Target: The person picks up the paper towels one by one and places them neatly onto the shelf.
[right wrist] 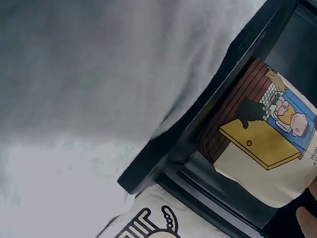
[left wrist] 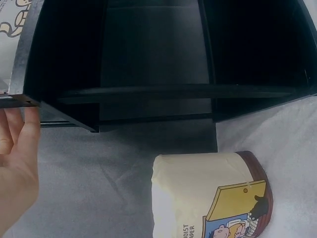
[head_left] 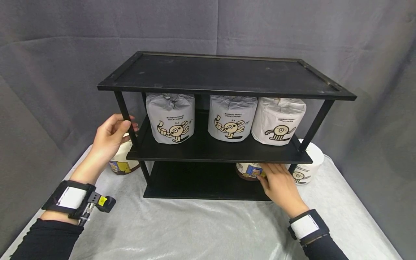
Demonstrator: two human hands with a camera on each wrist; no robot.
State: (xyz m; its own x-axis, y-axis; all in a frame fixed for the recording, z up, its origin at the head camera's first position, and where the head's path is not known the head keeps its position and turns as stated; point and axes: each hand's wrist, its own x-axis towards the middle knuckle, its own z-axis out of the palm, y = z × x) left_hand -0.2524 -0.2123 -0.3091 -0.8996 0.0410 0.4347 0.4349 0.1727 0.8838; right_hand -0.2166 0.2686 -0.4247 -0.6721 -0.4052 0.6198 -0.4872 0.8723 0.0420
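The left hand (head_left: pixel 112 135) has its grip closed around the left front post (head_left: pixel 122 104) of the black rack (head_left: pixel 224 92), between the top board and the middle shelf (head_left: pixel 201 153), with the thumb at the front and the fingers passing behind. The right hand (head_left: pixel 281 184) reaches under the front edge of the middle shelf, and its grip holds the patterned roll (head_left: pixel 249 171) by the right side, the thumb toward the front; some fingers are hidden. This roll is upright on the lower shelf (head_left: pixel 191 180), in the right part, a little behind the front edge. From it toward the left end, this shelf offers wide open room, but how much room is above the roll I cannot tell, because the middle shelf covers its top. On the middle shelf, the left wrapped roll (head_left: pixel 170 119) is near the left end, then comes a narrow gap, and the centre wrapped roll (head_left: pixel 232 119) is just beside the right wrapped roll (head_left: pixel 278 121), which is close to the right end. Outside the rack, on the table (head_left: pixel 195 227), a cream roll (head_left: pixel 125 159) is near the left edge, and a white roll (head_left: pixel 310 159) is just beyond the right end of the rack.
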